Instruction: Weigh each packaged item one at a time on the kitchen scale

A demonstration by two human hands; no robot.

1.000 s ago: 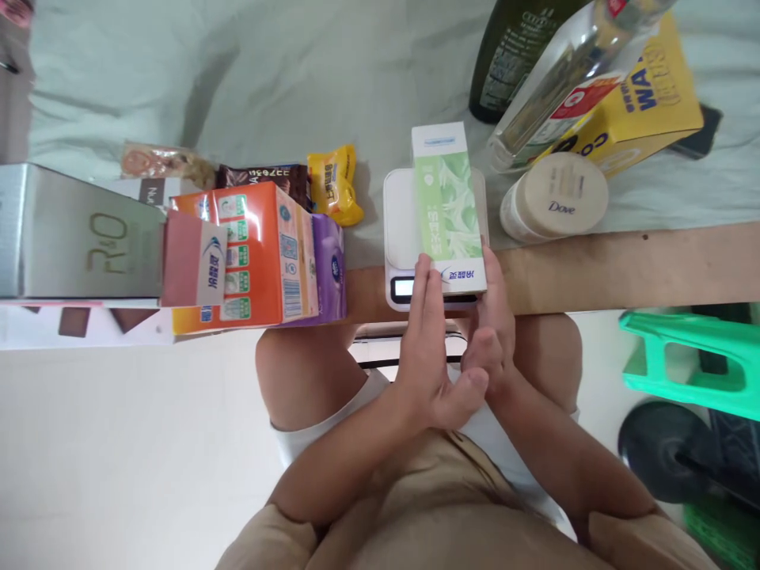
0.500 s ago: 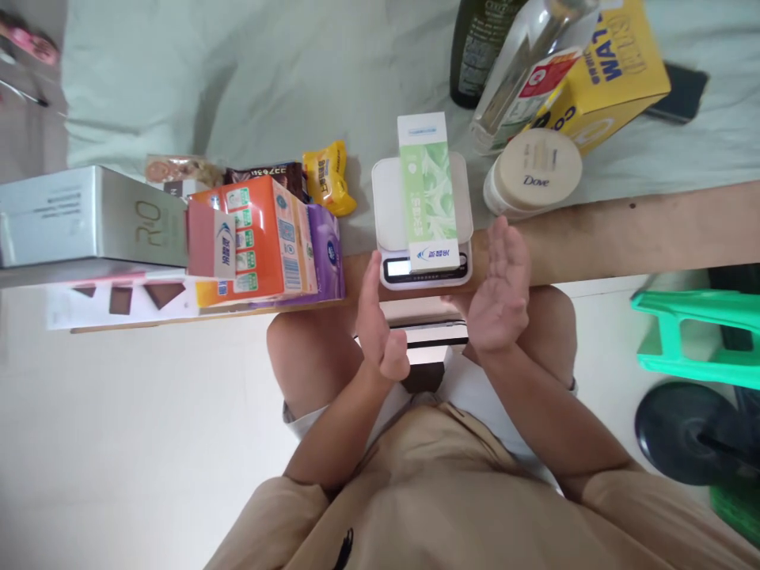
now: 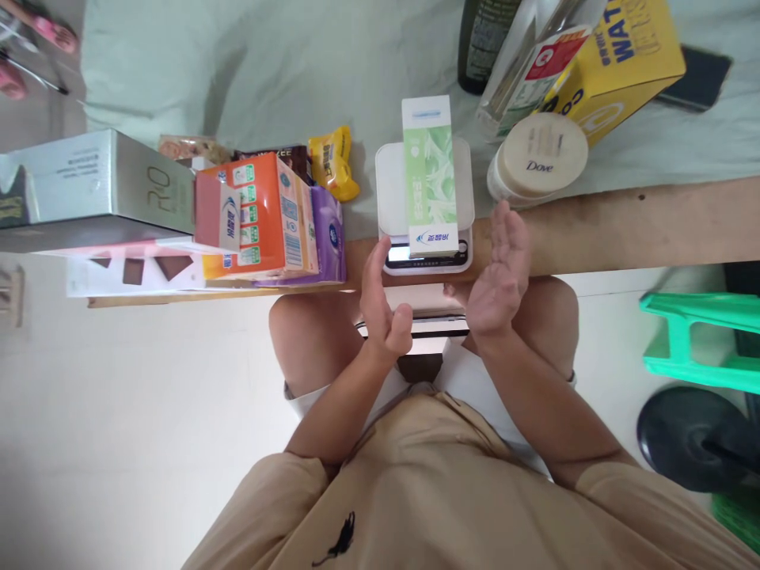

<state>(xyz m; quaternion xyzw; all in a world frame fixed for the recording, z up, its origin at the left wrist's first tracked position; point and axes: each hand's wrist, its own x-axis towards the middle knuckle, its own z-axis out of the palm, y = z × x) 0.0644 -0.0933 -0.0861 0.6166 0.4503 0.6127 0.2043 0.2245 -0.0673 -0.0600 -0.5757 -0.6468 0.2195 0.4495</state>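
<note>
A green and white toothpaste box [image 3: 428, 170] lies lengthwise across a small white kitchen scale [image 3: 389, 190], its near end reaching over part of the lit display. My left hand [image 3: 383, 305] is held up just nearer than the scale's left corner, fingers extended and thumb apart. On the other side my right hand [image 3: 499, 273] is raised beside the scale's right corner, palm turned inward, fingers stretched out. Neither hand holds anything, and the box rests on the scale untouched.
Left stand a silver box [image 3: 151, 194], a pink box [image 3: 217, 214], an orange box [image 3: 258, 218], a purple pack [image 3: 329, 237] and a yellow snack packet [image 3: 332, 162]. Right are a Dove jar [image 3: 540, 158], a clear bottle [image 3: 534, 71], a dark bottle [image 3: 484, 47], a yellow box [image 3: 635, 67] and a phone [image 3: 697, 79].
The view has shifted slightly, so the items on the table sit a little higher in the picture. Both hands stay spread beside the scale, and the toothpaste box stays on it.
</note>
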